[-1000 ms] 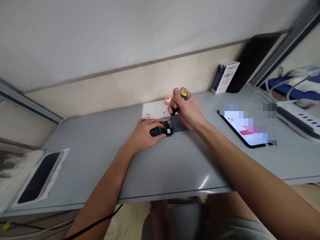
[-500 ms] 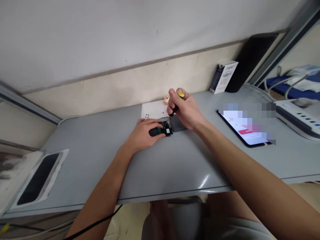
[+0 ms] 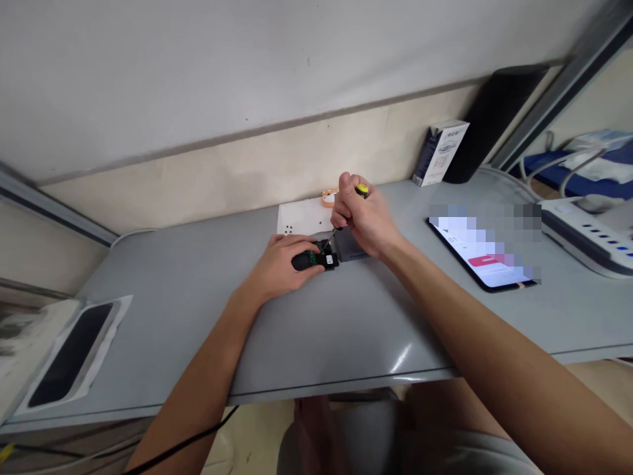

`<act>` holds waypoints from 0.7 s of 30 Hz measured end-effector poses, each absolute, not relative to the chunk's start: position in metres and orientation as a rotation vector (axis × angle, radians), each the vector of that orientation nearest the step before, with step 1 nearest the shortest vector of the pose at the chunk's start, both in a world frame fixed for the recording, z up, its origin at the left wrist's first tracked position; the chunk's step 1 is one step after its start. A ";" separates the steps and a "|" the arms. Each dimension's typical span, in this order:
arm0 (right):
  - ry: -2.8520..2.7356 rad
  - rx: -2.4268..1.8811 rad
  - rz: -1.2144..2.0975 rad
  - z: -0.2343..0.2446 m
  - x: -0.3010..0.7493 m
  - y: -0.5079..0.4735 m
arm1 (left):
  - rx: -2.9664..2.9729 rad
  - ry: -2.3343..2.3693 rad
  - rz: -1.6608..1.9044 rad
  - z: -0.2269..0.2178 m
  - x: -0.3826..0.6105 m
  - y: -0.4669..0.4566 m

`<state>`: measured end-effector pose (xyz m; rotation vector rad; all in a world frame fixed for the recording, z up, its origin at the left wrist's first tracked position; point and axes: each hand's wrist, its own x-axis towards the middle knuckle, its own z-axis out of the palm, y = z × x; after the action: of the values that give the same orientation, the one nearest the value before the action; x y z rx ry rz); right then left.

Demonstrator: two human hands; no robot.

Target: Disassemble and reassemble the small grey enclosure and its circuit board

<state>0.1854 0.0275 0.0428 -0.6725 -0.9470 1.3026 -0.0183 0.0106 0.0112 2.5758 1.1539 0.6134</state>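
My left hand (image 3: pixel 283 262) lies on the grey table (image 3: pixel 346 316) with its fingers closed round a small black device (image 3: pixel 315 259) that shows a green circuit board. My right hand (image 3: pixel 364 218) is closed in a fist round a small screwdriver with a yellow cap (image 3: pixel 361 190). Its thin shaft points down to the device. A small dark grey box (image 3: pixel 350 247) sits right beside the device, partly under my right hand.
A white sheet (image 3: pixel 302 217) with several tiny dark bits and an orange object (image 3: pixel 329 197) lie behind my hands. A lit phone (image 3: pixel 482 254) lies to the right, a white carton (image 3: pixel 441 152) stands at the wall, and a white power strip (image 3: pixel 588 232) sits far right. A black pad in white wrapping (image 3: pixel 69 353) is at left.
My right hand shifted slightly around the screwdriver while the tip stayed at the device. The view drifted a little; my left hand kept its hold.
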 end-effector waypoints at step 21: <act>-1.030 -0.640 1.430 0.047 0.192 0.028 | 2.534 1.199 0.593 0.016 -0.017 0.008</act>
<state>0.1919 0.0279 0.0466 -0.6397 -1.0297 1.4296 -0.0171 0.0079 0.0156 2.5338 1.1986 0.5929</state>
